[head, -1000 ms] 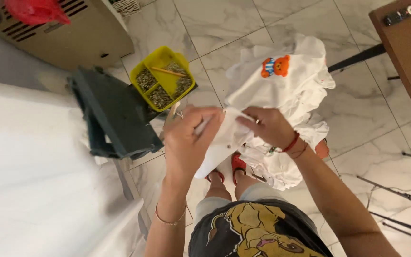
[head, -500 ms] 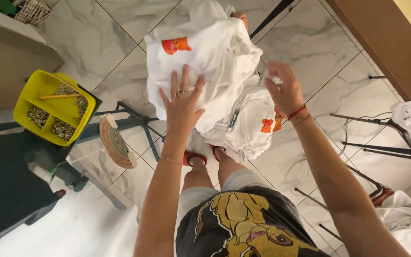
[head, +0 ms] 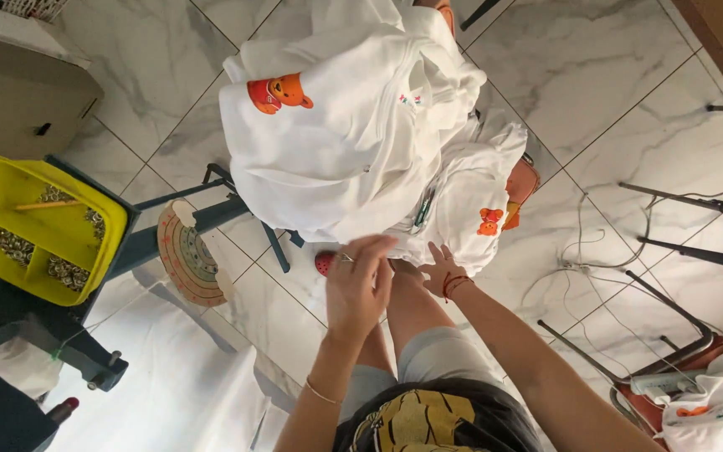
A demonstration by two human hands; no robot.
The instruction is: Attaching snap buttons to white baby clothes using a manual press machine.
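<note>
I see a heap of white garments (head: 353, 142) piled on a stool above the marble floor (head: 596, 92), straight ahead of the person's knees. The top one bears an orange bear patch (head: 278, 92) near its upper left; a lower one (head: 470, 209) has a smaller orange patch (head: 489, 221) and hangs down on the right side of the heap.

My left hand (head: 360, 285) is at the lower edge of the heap, back toward the camera, fingers together and reaching up to the cloth; the fingertips touch the hem, but I cannot tell whether they pinch it. A ring sits on one finger and a thin bracelet on the wrist. My right hand (head: 443, 269) lies just beside it, under the lower garment, fingers spread and apart, touching the fabric from below; a red cord circles the wrist.

A red shoe tip (head: 325, 263) shows just left of the left hand. Further left, a round woven fan (head: 187, 256) leans by the dark metal frame (head: 236, 209). A yellow tray (head: 43, 230) holding small metal pieces sits at the far left. White cloth (head: 169, 377) spreads below it. Cables and metal legs (head: 679, 243) lie to the right.
</note>
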